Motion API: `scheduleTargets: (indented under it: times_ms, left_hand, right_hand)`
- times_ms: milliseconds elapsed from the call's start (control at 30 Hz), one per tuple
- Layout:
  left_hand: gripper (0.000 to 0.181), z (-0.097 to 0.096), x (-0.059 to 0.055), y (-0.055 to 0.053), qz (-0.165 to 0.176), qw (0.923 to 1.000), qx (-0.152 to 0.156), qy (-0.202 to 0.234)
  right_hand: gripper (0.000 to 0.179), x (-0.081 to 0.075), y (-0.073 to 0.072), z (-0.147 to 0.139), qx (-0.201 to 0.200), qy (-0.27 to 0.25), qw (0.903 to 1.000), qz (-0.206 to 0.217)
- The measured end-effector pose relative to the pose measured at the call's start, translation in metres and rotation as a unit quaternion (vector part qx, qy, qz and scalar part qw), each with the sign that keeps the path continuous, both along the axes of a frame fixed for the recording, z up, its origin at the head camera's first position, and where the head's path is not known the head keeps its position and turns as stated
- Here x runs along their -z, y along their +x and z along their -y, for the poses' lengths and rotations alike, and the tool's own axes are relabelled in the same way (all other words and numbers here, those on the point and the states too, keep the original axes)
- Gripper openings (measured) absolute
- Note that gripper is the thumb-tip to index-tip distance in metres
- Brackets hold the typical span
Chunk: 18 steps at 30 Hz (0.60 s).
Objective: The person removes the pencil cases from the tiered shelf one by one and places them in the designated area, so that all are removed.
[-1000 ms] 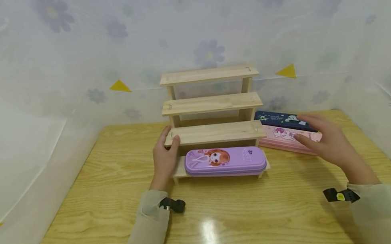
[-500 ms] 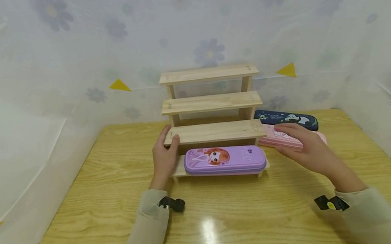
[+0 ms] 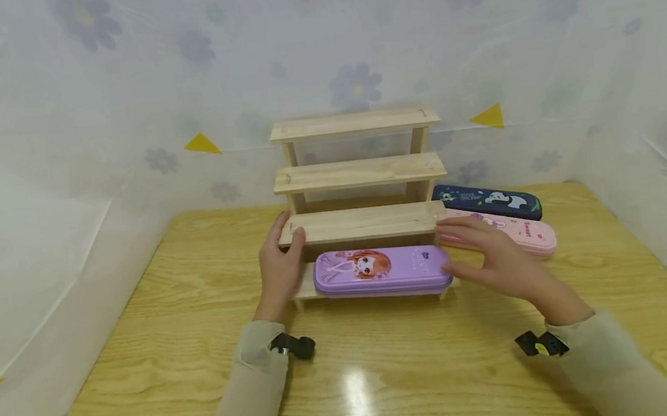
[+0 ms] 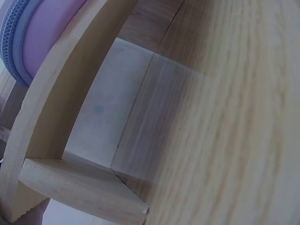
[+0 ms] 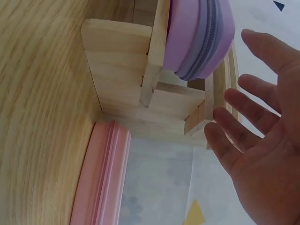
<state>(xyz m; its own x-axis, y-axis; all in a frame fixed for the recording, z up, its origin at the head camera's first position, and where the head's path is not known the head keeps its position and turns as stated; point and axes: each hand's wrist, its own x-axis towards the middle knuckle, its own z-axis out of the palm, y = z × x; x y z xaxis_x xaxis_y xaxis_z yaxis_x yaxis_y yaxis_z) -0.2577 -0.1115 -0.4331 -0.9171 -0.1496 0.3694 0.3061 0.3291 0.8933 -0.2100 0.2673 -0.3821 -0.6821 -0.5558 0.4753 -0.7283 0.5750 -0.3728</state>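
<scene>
A wooden four-step display rack (image 3: 366, 221) stands on the table. My left hand (image 3: 280, 262) holds the left end of its second-lowest step, thumb over the top of the board. In the left wrist view only a bit of that hand shows, at the bottom left corner. A purple zippered pencil case (image 3: 405, 268) with a printed girl lies on the lowest step. My right hand (image 3: 497, 261) hovers by the rack's right end, its fingertips at the right end of the purple case. In the right wrist view its fingers (image 5: 248, 110) are spread and extended, holding nothing.
To the right of the rack lie a pink pencil case (image 3: 528, 234) and, behind it, a dark blue panda pencil case (image 3: 487, 201). The wooden table (image 3: 206, 387) meets a flower-print sheet (image 3: 345, 42) at the back, with similar sheeting at both sides.
My right hand has moved left from above the pink and dark blue cases to the right end of the purple case. My left hand stays on the rack.
</scene>
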Motion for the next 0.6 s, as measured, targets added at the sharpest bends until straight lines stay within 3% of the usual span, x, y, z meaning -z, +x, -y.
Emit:
scheduleTargets:
  times_ms: [333, 600]
  left_hand:
    - [0.054, 0.002, -0.002, 0.001, -0.001, 1.0000, 0.000, 0.001]
    - [0.055, 0.001, -0.002, 0.000, -0.006, 1.0000, 0.002, 0.001]
  right_hand:
    - [0.065, 0.000, 0.002, 0.010, -0.008, 0.025, 0.9996, 0.007]
    - [0.065, 0.008, 0.004, 0.012, -0.013, 0.036, 0.9976, 0.058]
